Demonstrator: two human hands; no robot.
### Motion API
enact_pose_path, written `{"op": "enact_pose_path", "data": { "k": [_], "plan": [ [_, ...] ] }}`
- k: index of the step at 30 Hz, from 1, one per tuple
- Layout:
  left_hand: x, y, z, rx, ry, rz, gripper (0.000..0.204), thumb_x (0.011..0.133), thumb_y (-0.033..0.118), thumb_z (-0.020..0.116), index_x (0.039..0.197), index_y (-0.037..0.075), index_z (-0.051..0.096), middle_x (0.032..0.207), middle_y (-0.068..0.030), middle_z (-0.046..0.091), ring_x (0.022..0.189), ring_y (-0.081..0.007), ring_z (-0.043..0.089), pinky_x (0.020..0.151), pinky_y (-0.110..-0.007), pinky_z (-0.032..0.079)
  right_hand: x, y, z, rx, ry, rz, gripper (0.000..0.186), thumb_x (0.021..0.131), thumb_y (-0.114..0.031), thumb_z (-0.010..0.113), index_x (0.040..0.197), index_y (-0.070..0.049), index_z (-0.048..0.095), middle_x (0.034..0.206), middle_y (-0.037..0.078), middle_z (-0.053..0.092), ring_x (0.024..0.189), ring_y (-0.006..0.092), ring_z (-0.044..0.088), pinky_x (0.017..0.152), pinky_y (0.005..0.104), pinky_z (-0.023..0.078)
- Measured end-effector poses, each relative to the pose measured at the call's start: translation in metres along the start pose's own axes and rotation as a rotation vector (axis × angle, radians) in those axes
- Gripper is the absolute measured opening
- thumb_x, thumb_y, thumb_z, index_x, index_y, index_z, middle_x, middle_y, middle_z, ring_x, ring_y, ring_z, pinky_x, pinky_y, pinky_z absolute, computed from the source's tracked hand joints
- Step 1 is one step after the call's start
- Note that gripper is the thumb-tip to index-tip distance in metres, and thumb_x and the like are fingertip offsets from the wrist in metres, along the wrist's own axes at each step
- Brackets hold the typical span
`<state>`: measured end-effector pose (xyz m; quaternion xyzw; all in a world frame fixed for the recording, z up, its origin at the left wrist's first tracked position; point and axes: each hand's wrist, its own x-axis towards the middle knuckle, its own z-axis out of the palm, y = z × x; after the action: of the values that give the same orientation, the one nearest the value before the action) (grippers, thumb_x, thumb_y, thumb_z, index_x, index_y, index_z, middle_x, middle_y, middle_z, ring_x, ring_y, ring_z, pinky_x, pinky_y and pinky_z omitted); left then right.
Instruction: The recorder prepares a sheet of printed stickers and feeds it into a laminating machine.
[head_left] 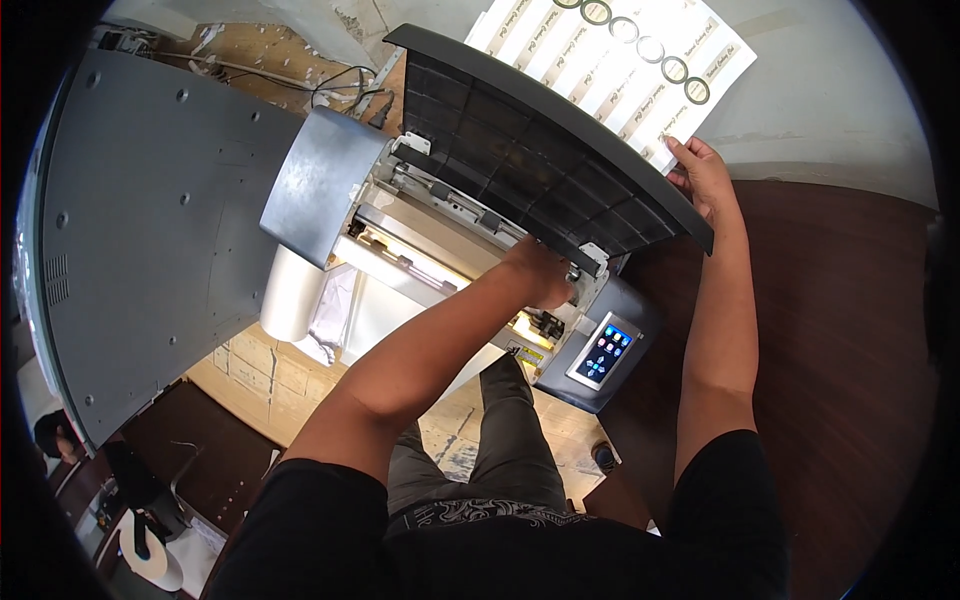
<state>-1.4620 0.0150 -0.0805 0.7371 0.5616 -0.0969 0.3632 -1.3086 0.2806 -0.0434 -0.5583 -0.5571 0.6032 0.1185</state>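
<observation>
A grey cutting plotter (325, 165) stands before me with its black lid (480, 130) raised. My left hand (540, 272) reaches into its right end, beside the metal roller bar (485, 218). Its fingers are curled down among the parts there, and what they grip is hidden. Behind the lid's right end, my right hand (702, 175) pinches the lower corner of a printed label sheet (620, 70) between thumb and fingers. Rows of strips and round labels cover the sheet. White paper (385, 315) lies at the front of the plotter, next to a white roll (292, 290).
A lit touch screen (605, 350) sits on the plotter's right end. To the left stands a large grey metal panel (150, 210); to the right, a dark brown tabletop (830, 330). Cables (345, 88) and paper scraps lie behind. Another person's head (58, 437) shows far left.
</observation>
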Motion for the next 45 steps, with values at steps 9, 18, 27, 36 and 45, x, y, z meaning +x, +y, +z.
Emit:
{"op": "enact_pose_path", "data": {
  "k": [9, 18, 27, 36, 45],
  "plan": [
    [0.002, -0.004, 0.004, -0.161, -0.063, -0.007, 0.060, 0.101, 0.044, 0.038, 0.138, 0.001, 0.054, 0.142, -0.0195, 0.056, 0.136, -0.0312, 0.049, 0.117, -0.046, 0.027, 0.002, -0.002, 0.003, -0.019, 0.074, 0.004, 0.024, 0.098, -0.037, 0.065, 0.105, -0.014, 0.067, 0.095, -0.003, 0.065, 0.085, 0.0088, 0.059, 0.077, 0.0291, 0.050],
    [-0.023, -0.010, 0.002, -0.126, 0.061, -0.136, 0.064, 0.102, 0.047, 0.034, 0.143, 0.000, 0.049, 0.149, -0.0223, 0.047, 0.142, -0.0333, 0.042, 0.122, -0.050, 0.020, 0.002, 0.000, 0.003, 0.001, 0.068, -0.017, 0.023, 0.099, -0.036, 0.063, 0.105, -0.014, 0.067, 0.096, -0.003, 0.064, 0.085, 0.0101, 0.057, 0.077, 0.0292, 0.050],
    [-0.040, -0.038, -0.012, 0.023, 0.016, -0.427, 0.064, 0.103, 0.051, 0.028, 0.150, 0.010, 0.045, 0.156, -0.0205, 0.039, 0.147, -0.0349, 0.034, 0.123, -0.054, 0.011, 0.004, 0.002, 0.002, -0.025, 0.064, -0.032, 0.025, 0.100, -0.035, 0.064, 0.108, -0.013, 0.067, 0.096, -0.002, 0.066, 0.086, 0.0102, 0.060, 0.077, 0.0294, 0.051],
    [-0.039, -0.032, -0.007, 0.072, 0.038, -0.449, 0.061, 0.104, 0.049, 0.028, 0.150, 0.014, 0.046, 0.158, -0.0177, 0.038, 0.148, -0.0332, 0.033, 0.123, -0.056, 0.006, 0.002, 0.003, 0.009, -0.027, 0.112, -0.120, 0.020, 0.100, -0.029, 0.065, 0.105, -0.010, 0.065, 0.086, -0.003, 0.061, 0.072, 0.0041, 0.053, 0.060, 0.0199, 0.049],
    [-0.036, -0.030, -0.005, 0.067, 0.010, -0.469, 0.063, 0.103, 0.049, 0.027, 0.153, 0.013, 0.042, 0.159, -0.0167, 0.036, 0.150, -0.0315, 0.028, 0.124, -0.055, 0.004, 0.000, 0.002, 0.004, -0.057, 0.117, -0.116, 0.016, 0.100, -0.024, 0.064, 0.105, -0.009, 0.062, 0.103, 0.001, 0.067, 0.092, 0.0112, 0.063, 0.076, 0.0313, 0.055]
  ]
}}
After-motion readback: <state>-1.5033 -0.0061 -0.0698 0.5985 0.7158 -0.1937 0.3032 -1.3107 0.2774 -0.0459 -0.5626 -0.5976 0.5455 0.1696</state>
